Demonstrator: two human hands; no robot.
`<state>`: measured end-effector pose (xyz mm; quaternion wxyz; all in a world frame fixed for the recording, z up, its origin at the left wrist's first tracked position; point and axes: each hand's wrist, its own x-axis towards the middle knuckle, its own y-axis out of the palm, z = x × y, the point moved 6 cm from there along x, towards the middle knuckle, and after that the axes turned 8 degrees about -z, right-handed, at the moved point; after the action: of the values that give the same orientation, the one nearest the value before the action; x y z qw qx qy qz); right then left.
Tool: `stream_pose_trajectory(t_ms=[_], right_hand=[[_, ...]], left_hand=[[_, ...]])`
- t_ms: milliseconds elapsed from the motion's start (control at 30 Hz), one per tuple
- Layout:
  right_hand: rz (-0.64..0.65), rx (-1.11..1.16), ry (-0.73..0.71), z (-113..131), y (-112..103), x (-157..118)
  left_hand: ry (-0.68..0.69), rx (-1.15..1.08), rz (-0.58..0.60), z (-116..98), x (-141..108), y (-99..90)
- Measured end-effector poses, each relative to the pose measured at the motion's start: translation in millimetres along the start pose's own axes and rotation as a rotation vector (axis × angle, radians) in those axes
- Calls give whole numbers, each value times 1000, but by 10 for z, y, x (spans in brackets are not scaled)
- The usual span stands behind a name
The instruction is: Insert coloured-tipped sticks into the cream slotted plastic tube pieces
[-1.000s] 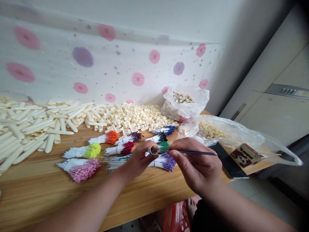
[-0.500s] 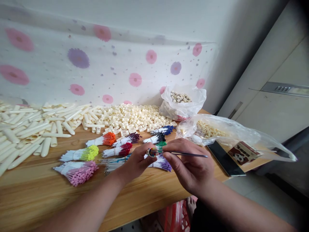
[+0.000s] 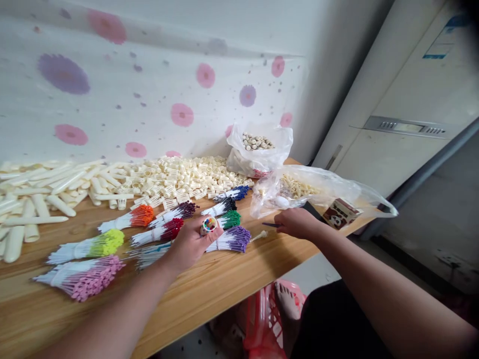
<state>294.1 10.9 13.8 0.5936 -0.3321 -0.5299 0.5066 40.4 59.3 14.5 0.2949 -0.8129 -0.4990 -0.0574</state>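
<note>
**Wooden bench packed with cream parts and colour bundles, both hands full**

So the wooden bench [image 3: 224, 274] runs along a wall with a flowered sheet [image 3: 149, 124] on it, and there's a big white appliance [image 3: 404, 99] off to the right. My left hand [image 3: 192, 244] has its grip closed on a small round holder [image 3: 209, 226], open end facing the camera, with multicoloured tips showing inside. It's up over the bench, in front of the bundles. My right hand [image 3: 297, 223] has its grip closed on a thin dark tool [image 3: 270, 225], tip pointing left, well apart from the holder.

Around the left hand I've got white-stemmed bundles: orange bundle [image 3: 140, 216], yellow bundle [image 3: 108, 243], pink bundle [image 3: 97, 276], red bundle [image 3: 172, 229], green bundle [image 3: 230, 219], purple bundle [image 3: 237, 239] and a few more. A little pale stemmed piece [image 3: 260, 235] lies just right of the purple one.

Behind all that: long cream tubes [image 3: 45, 189] heaped on the left, short slotted pieces [image 3: 175, 177] next to them, then a white bag [image 3: 258, 162] of roundish bits. A clear bag [image 3: 337, 184] with small cream pieces lies beyond my right hand, near a panda box [image 3: 341, 213] and a flat dark thing [image 3: 312, 210] that's partly hidden.
</note>
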Motion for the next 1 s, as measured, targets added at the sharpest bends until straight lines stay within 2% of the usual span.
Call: stream_pose_trajectory(t_ms=[100,267,400,500,533,600,667,700,733,767,800,833,933,1000], right_hand=[[-9,-6,3,-34,-2,-18],[-11,6,-9,-28,-180,-9],[-67,58,49,-3,-278,50],[-104,215,35,317,-306,68],[-119,301,-24,501,-320,64],[-140,399,-235,907,-361,42],[-58,394,-379,1159,-329,58],[24,366,-372,1166,-274,106],[106,333,-318,1086,-211,177],[193,288,-205,915,-140,263],[222,237,-93,688,-105,353],[200,189,-6,436,-109,440],[14,16,307,-395,-217,584],[-80,-66,461,-804,-246,574]], left_hand=[[5,5,-11,9,-5,-3],[0,34,-7,45,-5,-1],[-14,34,-1,51,-11,5],[-10,26,1,19,-28,22],[-3,29,3,5,-34,33],[20,51,-5,-19,-44,50],[43,78,-21,-26,-51,63],[53,86,-31,-25,-53,67],[61,93,-42,-22,-54,67],[68,102,-60,-18,-55,60],[74,117,-83,-17,-56,47],[81,143,-119,-17,-56,24],[111,245,-236,-41,-58,-57],[136,303,-277,-66,-61,-88]])
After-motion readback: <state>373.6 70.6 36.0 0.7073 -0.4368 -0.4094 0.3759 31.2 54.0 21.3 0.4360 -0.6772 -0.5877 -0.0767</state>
